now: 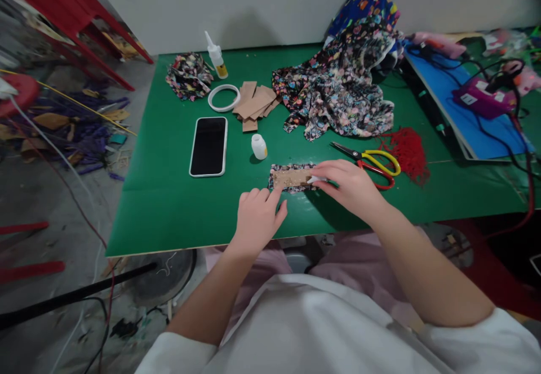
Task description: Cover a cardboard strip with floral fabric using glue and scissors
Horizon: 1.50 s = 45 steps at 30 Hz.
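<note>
A brown cardboard strip (291, 178) lies on a small piece of dark floral fabric (296, 167) near the table's front edge, with wet-looking spots on the card. My left hand (257, 213) rests beside it, index fingertip on the card's lower left part, thumb apart from the fingers. Between the thumb and fingers of my right hand (349, 188) is a small white nozzle tip (316, 179), pointing left at the card's right end. Just behind the card stands an open white bottle (259, 147). Yellow and red handled scissors (376, 163) lie right of my right hand.
On the green table (169, 205) are a phone (208, 146), a white ring (224, 98), cardboard strips (256, 103), a glue bottle (217, 58), floral cloth (338, 92), red threads (408, 151) and a blue folder (460, 103) with cables and a purple device (484, 97).
</note>
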Each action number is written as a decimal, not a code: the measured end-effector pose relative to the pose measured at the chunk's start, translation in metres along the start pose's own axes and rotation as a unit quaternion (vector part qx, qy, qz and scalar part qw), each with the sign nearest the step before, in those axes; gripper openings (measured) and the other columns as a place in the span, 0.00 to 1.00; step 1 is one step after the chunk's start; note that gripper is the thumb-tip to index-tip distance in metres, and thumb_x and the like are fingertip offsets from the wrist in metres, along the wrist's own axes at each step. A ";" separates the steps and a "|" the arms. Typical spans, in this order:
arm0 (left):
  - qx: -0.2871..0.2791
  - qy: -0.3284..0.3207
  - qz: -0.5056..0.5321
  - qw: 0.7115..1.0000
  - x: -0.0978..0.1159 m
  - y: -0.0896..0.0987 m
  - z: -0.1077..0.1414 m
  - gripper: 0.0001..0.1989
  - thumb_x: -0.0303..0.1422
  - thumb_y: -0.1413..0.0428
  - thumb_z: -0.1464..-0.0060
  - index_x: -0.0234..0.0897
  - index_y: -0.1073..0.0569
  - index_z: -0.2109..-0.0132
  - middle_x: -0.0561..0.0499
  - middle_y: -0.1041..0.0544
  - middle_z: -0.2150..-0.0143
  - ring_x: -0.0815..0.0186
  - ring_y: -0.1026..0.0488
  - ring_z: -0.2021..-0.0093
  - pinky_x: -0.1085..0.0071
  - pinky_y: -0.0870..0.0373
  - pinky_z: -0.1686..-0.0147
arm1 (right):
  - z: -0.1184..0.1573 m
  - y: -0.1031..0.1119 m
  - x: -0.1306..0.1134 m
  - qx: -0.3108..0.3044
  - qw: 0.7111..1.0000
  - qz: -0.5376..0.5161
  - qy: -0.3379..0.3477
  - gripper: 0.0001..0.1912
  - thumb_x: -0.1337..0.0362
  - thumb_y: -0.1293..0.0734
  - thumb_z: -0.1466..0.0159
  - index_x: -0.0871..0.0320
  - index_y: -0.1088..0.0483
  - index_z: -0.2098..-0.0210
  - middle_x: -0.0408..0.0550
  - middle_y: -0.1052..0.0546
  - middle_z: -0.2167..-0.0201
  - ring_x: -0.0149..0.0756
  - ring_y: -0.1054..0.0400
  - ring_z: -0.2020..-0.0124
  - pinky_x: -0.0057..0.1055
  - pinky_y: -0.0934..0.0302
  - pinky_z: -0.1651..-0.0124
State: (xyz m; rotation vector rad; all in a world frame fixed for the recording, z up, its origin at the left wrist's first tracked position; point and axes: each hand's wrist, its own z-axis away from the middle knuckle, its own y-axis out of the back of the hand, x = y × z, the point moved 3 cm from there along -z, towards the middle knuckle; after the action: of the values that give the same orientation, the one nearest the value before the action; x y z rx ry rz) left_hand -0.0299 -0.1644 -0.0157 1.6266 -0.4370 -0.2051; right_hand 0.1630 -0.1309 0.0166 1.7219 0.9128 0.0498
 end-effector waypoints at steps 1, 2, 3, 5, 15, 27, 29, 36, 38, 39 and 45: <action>-0.001 0.000 -0.001 1.000 0.000 0.000 0.000 0.17 0.38 0.58 0.41 0.40 0.34 0.48 0.49 0.31 0.71 0.60 0.37 0.66 0.64 0.50 0.67 | 0.000 -0.001 0.000 -0.001 1.000 -0.002 0.003 0.10 0.66 0.37 0.40 0.57 0.30 0.60 0.49 0.25 0.60 0.35 0.32 0.59 0.34 0.36 0.56; -0.003 0.001 -0.002 1.000 0.000 0.000 0.000 0.17 0.38 0.58 0.41 0.40 0.34 0.48 0.49 0.31 0.71 0.60 0.37 0.66 0.64 0.50 0.67 | 0.000 -0.002 0.000 -0.002 1.000 -0.001 0.004 0.09 0.66 0.37 0.40 0.58 0.30 0.60 0.49 0.25 0.60 0.35 0.32 0.59 0.34 0.36 0.56; -0.004 0.001 -0.004 1.000 0.000 0.000 0.000 0.17 0.38 0.58 0.41 0.40 0.34 0.48 0.49 0.31 0.71 0.60 0.37 0.66 0.64 0.50 0.67 | 0.000 -0.002 0.001 -0.006 1.000 0.002 0.005 0.09 0.67 0.37 0.41 0.58 0.30 0.60 0.49 0.25 0.60 0.35 0.32 0.60 0.34 0.36 0.57; -0.004 0.001 -0.006 1.000 0.000 -0.001 0.000 0.17 0.38 0.58 0.41 0.40 0.33 0.49 0.49 0.31 0.71 0.60 0.37 0.66 0.64 0.50 0.67 | 0.001 0.000 0.002 -0.015 1.000 0.009 0.005 0.09 0.67 0.37 0.41 0.58 0.30 0.61 0.49 0.25 0.60 0.35 0.32 0.60 0.34 0.36 0.57; -0.001 -0.001 -0.006 1.000 0.000 0.001 0.001 0.17 0.38 0.58 0.41 0.40 0.34 0.48 0.49 0.31 0.71 0.60 0.37 0.66 0.64 0.50 0.67 | 0.000 0.000 0.003 0.015 1.000 -0.001 -0.011 0.09 0.67 0.37 0.41 0.57 0.29 0.60 0.49 0.25 0.61 0.35 0.32 0.59 0.34 0.36 0.56; -0.003 0.003 0.002 1.000 0.000 0.001 0.000 0.17 0.38 0.58 0.41 0.39 0.33 0.49 0.48 0.30 0.70 0.60 0.36 0.65 0.64 0.50 0.67 | -0.006 -0.014 -0.010 0.007 0.999 -0.044 -0.032 0.09 0.67 0.37 0.41 0.58 0.29 0.61 0.50 0.24 0.61 0.36 0.31 0.58 0.34 0.37 0.55; -0.006 0.004 0.005 1.000 0.000 0.002 0.000 0.17 0.38 0.58 0.41 0.39 0.33 0.49 0.48 0.30 0.70 0.60 0.36 0.65 0.64 0.49 0.67 | -0.008 -0.014 -0.010 0.016 0.998 -0.046 -0.039 0.09 0.67 0.37 0.41 0.58 0.29 0.61 0.50 0.24 0.61 0.36 0.31 0.58 0.34 0.36 0.55; -0.008 0.005 0.009 1.000 0.000 0.001 0.000 0.17 0.37 0.57 0.42 0.39 0.33 0.49 0.48 0.30 0.70 0.60 0.37 0.65 0.64 0.50 0.68 | 0.000 0.009 0.015 0.007 0.998 -0.009 -0.063 0.08 0.66 0.36 0.42 0.57 0.28 0.63 0.48 0.24 0.63 0.37 0.30 0.60 0.35 0.35 0.57; -0.008 0.004 0.008 1.000 0.000 0.001 0.000 0.17 0.37 0.58 0.42 0.40 0.33 0.49 0.48 0.31 0.71 0.60 0.37 0.66 0.64 0.50 0.68 | 0.001 0.013 0.015 0.010 0.998 -0.002 -0.062 0.08 0.66 0.36 0.42 0.57 0.28 0.63 0.48 0.24 0.63 0.36 0.31 0.60 0.35 0.35 0.57; -0.008 0.004 0.008 1.000 0.000 0.001 0.000 0.17 0.37 0.58 0.41 0.40 0.33 0.49 0.48 0.31 0.70 0.60 0.37 0.66 0.64 0.50 0.68 | 0.000 0.013 0.014 0.009 0.998 -0.003 -0.056 0.08 0.66 0.36 0.42 0.57 0.28 0.62 0.49 0.24 0.63 0.36 0.31 0.59 0.34 0.36 0.56; -0.008 0.005 0.007 1.000 0.000 0.002 0.000 0.17 0.37 0.58 0.41 0.40 0.34 0.48 0.48 0.31 0.70 0.60 0.37 0.65 0.64 0.50 0.68 | -0.003 0.005 0.012 0.014 0.999 0.008 -0.037 0.08 0.66 0.37 0.41 0.57 0.29 0.62 0.48 0.24 0.62 0.36 0.31 0.59 0.35 0.36 0.55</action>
State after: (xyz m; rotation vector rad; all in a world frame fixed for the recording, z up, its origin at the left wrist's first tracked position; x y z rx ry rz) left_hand -0.0300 -0.1648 -0.0141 1.6089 -0.4379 -0.1905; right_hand 0.1726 -0.1215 0.0166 1.7464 0.8490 -0.0150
